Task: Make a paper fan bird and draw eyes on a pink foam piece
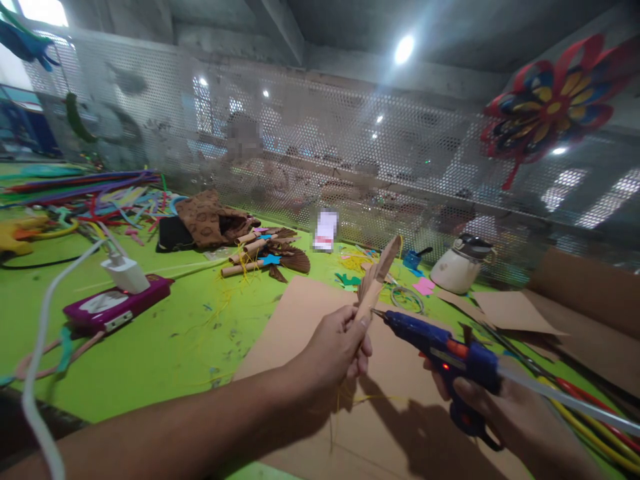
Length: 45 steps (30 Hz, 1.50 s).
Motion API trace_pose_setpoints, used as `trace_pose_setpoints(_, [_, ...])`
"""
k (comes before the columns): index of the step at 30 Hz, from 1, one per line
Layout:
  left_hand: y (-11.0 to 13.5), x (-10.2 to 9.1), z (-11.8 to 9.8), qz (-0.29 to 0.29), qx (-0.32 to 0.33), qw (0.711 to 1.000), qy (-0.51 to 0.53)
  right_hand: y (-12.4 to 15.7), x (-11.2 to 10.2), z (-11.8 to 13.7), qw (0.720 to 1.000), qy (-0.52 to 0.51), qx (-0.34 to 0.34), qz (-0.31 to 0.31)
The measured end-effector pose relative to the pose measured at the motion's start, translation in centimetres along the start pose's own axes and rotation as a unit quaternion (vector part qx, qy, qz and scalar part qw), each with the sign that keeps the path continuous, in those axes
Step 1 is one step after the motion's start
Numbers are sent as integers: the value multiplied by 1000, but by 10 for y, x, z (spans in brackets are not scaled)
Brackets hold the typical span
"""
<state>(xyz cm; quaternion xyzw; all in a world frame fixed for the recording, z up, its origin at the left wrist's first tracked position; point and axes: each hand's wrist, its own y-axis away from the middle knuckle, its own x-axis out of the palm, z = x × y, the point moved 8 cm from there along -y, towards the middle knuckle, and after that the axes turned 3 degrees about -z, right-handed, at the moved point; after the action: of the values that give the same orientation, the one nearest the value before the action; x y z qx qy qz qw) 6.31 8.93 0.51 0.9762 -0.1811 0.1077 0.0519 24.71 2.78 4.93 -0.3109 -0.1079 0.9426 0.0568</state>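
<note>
My left hand [336, 348] is closed around the base of a brown paper leaf bundle [379, 277], holding it upright above a brown cardboard sheet [305, 320]. My right hand [493, 410] grips a blue hot glue gun [443, 350]. The gun's nozzle touches the bundle just above my left fingers. A clear glue stick juts out of the gun's back toward the right.
On the green table [175, 333] lie a purple power strip [116, 305] with a white plug and cable, brown paper rolls and fans [265, 253], coloured foam strips [90, 193], and a white pot [457, 267]. A perforated metal screen [320, 147] stands behind, with a paper flower [547, 107] hanging.
</note>
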Motion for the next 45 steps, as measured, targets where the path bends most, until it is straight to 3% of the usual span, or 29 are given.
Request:
trace_pose_setpoints(9, [3, 1, 0, -6, -11, 1000, 27, -1, -2, -3, 999, 34, -9, -18])
trace_pose_setpoints(16, [6, 3, -6, -15, 9, 1000, 11, -2, -1, -3, 1000, 3, -20, -2])
trace_pose_setpoints(22, [7, 4, -3, -12, 0, 1000, 1, -3, 0, 3, 998, 49, -36, 6])
trace_pose_setpoints(28, [2, 0, 0, -13, -7, 1000, 4, -1, 1, -7, 998, 63, -28, 17])
trace_pose_setpoints(35, [5, 1, -5, -9, 3, 1000, 1, -1, -2, -1, 999, 18, -9, -29])
trace_pose_setpoints(41, [5, 1, -5, 0, 10, 1000, -2, -2, 4, 0, 999, -35, 10, -1])
trace_pose_setpoints(45, [4, 1, -6, 2, 2, 1000, 1, -3, 1, 1, 999, -29, -4, -16])
